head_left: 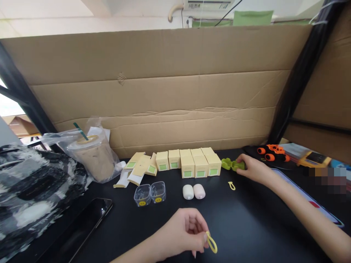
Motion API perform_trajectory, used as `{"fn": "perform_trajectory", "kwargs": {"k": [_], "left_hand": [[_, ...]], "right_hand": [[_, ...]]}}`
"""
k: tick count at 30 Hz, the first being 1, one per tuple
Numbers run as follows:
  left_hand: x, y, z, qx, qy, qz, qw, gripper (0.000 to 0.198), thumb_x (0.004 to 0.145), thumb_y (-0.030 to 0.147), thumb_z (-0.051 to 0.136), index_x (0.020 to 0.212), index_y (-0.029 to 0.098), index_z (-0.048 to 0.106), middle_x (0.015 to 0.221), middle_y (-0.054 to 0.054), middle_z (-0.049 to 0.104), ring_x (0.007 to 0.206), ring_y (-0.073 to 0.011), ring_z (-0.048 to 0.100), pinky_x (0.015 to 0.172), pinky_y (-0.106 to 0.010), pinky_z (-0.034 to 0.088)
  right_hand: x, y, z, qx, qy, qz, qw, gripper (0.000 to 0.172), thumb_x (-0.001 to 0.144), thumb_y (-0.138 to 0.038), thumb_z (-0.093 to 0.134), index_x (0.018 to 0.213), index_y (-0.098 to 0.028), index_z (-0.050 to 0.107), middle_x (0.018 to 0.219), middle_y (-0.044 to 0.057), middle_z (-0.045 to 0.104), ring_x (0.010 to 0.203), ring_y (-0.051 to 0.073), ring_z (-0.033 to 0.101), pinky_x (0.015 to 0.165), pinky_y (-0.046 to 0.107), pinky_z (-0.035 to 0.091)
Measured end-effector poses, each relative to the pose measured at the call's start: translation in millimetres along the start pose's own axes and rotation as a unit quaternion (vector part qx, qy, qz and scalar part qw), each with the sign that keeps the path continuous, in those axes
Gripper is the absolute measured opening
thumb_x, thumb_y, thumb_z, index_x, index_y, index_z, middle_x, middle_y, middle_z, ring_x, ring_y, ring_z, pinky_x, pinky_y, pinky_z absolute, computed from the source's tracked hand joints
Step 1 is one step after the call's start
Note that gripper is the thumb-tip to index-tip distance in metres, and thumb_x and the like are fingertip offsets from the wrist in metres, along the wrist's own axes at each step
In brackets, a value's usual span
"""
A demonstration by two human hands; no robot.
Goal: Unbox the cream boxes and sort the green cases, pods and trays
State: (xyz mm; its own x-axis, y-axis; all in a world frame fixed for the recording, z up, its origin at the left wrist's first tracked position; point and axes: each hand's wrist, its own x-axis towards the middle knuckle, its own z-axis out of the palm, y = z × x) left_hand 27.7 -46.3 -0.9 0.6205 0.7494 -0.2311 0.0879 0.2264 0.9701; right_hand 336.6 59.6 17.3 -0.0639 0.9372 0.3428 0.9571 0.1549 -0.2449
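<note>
From the head camera, the left hand (183, 230) comes in from the bottom edge, forearm angled up and to the right, and rests low over the black table (246, 226). Its fingers are curled inward, and thumb and forefinger pinch one end of a yellow loop (212, 242), which sticks out to the right of the fingertips, just above the table.

The right hand (253, 168) is stretched well forward, its forearm running from the lower right corner diagonally up to the left. The fingers are closed around the right end of a green case (232, 164) that lies on the table just beside the row of small yellow boxes (192, 162).

A second yellow loop (231, 186) lies flat on the table near the right hand. Between the two hands sit a white and a pink case (193, 191), side by side, with two clear cases (150, 193) to their left. An iced drink in a plastic bag (93, 155) stands at the far left, and an orange toy car (272, 152) lies beyond the right hand.
</note>
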Motion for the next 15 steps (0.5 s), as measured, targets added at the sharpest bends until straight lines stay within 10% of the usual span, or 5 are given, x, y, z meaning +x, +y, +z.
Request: {"fn": "perform_trajectory", "kwargs": {"k": [8,15], "left_hand": [[3.7,0.2,1.8,-0.004,0.027,0.006,1.000,0.036,0.057,0.036,0.078,0.071,0.015,0.052,0.057,0.001,0.060,0.046,-0.0076,0.052,0.039,-0.017,0.040],[6.9,3.7,-0.8,-0.012,0.067,0.028,0.997,0.040,0.061,0.046,0.074,0.071,0.015,0.049,0.054,0.002,0.058,0.043,-0.0076,0.051,0.040,-0.019,0.041]], "right_hand": [[2.5,-0.1,5.0,0.058,0.016,-0.019,0.998,0.024,0.088,-0.032,0.058,0.105,-0.015,0.058,0.104,0.008,0.061,0.086,0.020,0.062,0.075,0.040,0.051],[-47.1,-91.8,-19.6,0.214,-0.044,-0.258,0.941,0.014,0.087,-0.032,0.051,0.086,-0.023,0.062,0.084,0.002,0.064,0.078,0.015,0.060,0.073,0.027,0.050]]}}
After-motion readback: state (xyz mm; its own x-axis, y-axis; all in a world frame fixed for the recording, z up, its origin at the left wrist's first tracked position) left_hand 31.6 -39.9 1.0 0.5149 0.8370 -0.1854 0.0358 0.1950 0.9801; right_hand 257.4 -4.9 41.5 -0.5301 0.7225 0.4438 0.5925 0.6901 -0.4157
